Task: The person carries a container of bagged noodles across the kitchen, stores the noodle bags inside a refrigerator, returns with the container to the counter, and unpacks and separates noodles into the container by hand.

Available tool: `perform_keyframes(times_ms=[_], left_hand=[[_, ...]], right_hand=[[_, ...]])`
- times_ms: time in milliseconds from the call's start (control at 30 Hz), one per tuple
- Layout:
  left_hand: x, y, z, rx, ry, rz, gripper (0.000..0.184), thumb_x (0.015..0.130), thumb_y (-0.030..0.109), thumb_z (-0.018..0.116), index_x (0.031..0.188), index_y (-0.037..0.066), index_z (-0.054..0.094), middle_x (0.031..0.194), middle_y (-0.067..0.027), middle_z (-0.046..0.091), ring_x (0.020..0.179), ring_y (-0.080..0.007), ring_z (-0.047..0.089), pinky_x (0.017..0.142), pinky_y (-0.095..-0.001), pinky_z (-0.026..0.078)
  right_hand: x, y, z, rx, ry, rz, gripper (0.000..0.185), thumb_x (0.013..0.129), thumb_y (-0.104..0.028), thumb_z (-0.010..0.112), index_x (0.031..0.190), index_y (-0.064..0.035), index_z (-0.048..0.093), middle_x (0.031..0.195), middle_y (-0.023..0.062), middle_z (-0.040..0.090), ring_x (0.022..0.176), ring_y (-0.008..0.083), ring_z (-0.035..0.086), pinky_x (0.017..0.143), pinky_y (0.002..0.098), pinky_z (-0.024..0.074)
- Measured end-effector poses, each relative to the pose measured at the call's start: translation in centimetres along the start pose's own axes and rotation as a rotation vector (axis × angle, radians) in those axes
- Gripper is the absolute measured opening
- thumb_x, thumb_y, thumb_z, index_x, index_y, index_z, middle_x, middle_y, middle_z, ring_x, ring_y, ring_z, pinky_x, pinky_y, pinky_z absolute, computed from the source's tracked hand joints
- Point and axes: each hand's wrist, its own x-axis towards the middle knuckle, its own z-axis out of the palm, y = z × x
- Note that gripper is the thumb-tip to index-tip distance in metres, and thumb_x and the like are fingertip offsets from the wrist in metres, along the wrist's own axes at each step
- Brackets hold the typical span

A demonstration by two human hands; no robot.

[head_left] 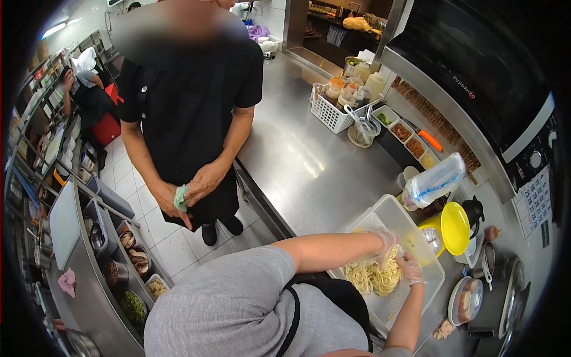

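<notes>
Yellow noodles (380, 279) lie heaped in a clear plastic tub (433, 262) on the steel counter. My left hand (386, 243), in a clear plastic glove, reaches over the tub and grips noodles from the far side of the heap. Some strands rise between my two hands. On the heap's right side, my right hand (410, 268), also gloved, has its fingers curled round noodles. The noodles partly hide the fingertips of both hands.
Across the steel counter (291, 143) are a bottle basket (333, 113), topping containers (401, 132) and a yellow scale (455, 229). A lidded container (466, 300) stands right. A person in black (190, 107) holds a green cloth (180, 198); another (89, 89) is farther back.
</notes>
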Motion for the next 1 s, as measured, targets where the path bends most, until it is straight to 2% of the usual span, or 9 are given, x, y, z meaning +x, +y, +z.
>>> perform_keyframes(times_ms=[233, 300, 533, 600, 633, 700, 800, 867, 1000], left_hand=[[2.7, -0.3, 1.9, -0.133, 0.211, 0.140, 0.069, 0.057, 0.025, 0.077, 0.117, 0.008, 0.047, 0.106, -0.0194, 0.052, 0.096, -0.0340, 0.056, 0.082, -0.0368, 0.046], [2.6, -0.1, 2.1, -0.299, 0.307, 0.181, 0.059, 0.065, 0.023, 0.072, 0.116, 0.008, 0.047, 0.105, -0.0196, 0.053, 0.095, -0.0342, 0.056, 0.080, -0.0369, 0.046], [3.2, -0.6, 3.1, -0.642, 0.577, 0.322, 0.056, 0.071, 0.030, 0.070, 0.114, 0.006, 0.046, 0.107, -0.0197, 0.052, 0.099, -0.0332, 0.052, 0.086, -0.0373, 0.041], [3.1, -0.3, 3.1, -0.882, 0.613, 0.357, 0.058, 0.073, 0.036, 0.068, 0.116, 0.006, 0.045, 0.111, -0.0187, 0.050, 0.106, -0.0319, 0.047, 0.091, -0.0379, 0.038], [3.0, -0.1, 3.0, -0.886, 0.614, 0.361, 0.058, 0.073, 0.036, 0.068, 0.116, 0.006, 0.045, 0.111, -0.0187, 0.050, 0.106, -0.0319, 0.047, 0.091, -0.0379, 0.038], [3.1, -0.1, 2.3, -0.814, 0.627, 0.243, 0.061, 0.074, 0.041, 0.066, 0.117, 0.005, 0.044, 0.117, -0.0176, 0.046, 0.111, -0.0309, 0.043, 0.094, -0.0384, 0.035], [5.1, -0.4, 2.9, -0.835, 0.669, 0.164, 0.067, 0.072, 0.047, 0.066, 0.119, 0.004, 0.043, 0.118, -0.0186, 0.044, 0.114, -0.0309, 0.040, 0.096, -0.0387, 0.034], [4.3, -0.4, 2.5, -0.764, 0.617, 0.164, 0.068, 0.070, 0.044, 0.068, 0.119, 0.004, 0.044, 0.117, -0.0192, 0.044, 0.113, -0.0313, 0.040, 0.096, -0.0386, 0.034], [3.2, 0.0, 2.2, -0.581, 0.504, 0.172, 0.064, 0.062, 0.028, 0.073, 0.116, 0.004, 0.048, 0.112, -0.0205, 0.045, 0.109, -0.0317, 0.044, 0.094, -0.0368, 0.037]], right_hand=[[-1.1, -1.8, -0.2, 0.002, 0.039, 0.007, 0.026, 0.075, -0.025, 0.063, 0.085, -0.0028, 0.055, 0.069, 0.0042, 0.055, 0.065, 0.0139, 0.049, 0.062, 0.0289, 0.0415], [-1.1, -1.8, -0.2, 0.010, 0.020, -0.028, 0.028, 0.077, -0.024, 0.057, 0.096, -0.0032, 0.058, 0.074, 0.0062, 0.060, 0.070, 0.0167, 0.055, 0.066, 0.0308, 0.0438], [-0.3, 0.5, -0.9, -0.314, 0.004, -0.089, 0.038, 0.081, -0.026, 0.055, 0.112, -0.0032, 0.054, 0.099, 0.0135, 0.061, 0.092, 0.0219, 0.056, 0.081, 0.0351, 0.0423], [-0.8, 0.0, -0.7, 0.082, 0.062, 0.023, 0.051, 0.086, -0.043, 0.045, 0.118, -0.0023, 0.049, 0.126, 0.0146, 0.045, 0.111, 0.0224, 0.047, 0.091, 0.0362, 0.0378], [-1.0, -0.2, -0.3, 0.077, 0.063, 0.025, 0.051, 0.086, -0.043, 0.045, 0.118, -0.0023, 0.049, 0.126, 0.0146, 0.045, 0.111, 0.0224, 0.047, 0.091, 0.0362, 0.0378], [-0.6, -0.6, 0.4, 1.084, -0.002, -0.002, 0.055, 0.088, -0.042, 0.044, 0.126, -0.0026, 0.041, 0.127, 0.0120, 0.045, 0.114, 0.0220, 0.044, 0.093, 0.0361, 0.0364], [-0.6, -0.9, 0.7, 0.892, -0.021, -0.009, 0.061, 0.088, -0.044, 0.046, 0.132, -0.0035, 0.034, 0.126, 0.0085, 0.046, 0.116, 0.0207, 0.042, 0.094, 0.0353, 0.0362], [-1.5, -1.9, 0.0, 0.600, -0.012, -0.070, 0.062, 0.085, -0.031, 0.057, 0.134, -0.0051, 0.029, 0.123, 0.0069, 0.048, 0.112, 0.0186, 0.045, 0.092, 0.0329, 0.0373], [-1.5, -3.4, -0.1, 0.614, -0.077, -0.020, 0.072, 0.074, -0.005, 0.064, 0.135, -0.0029, 0.026, 0.117, 0.0071, 0.050, 0.101, 0.0149, 0.050, 0.086, 0.0283, 0.0416]])
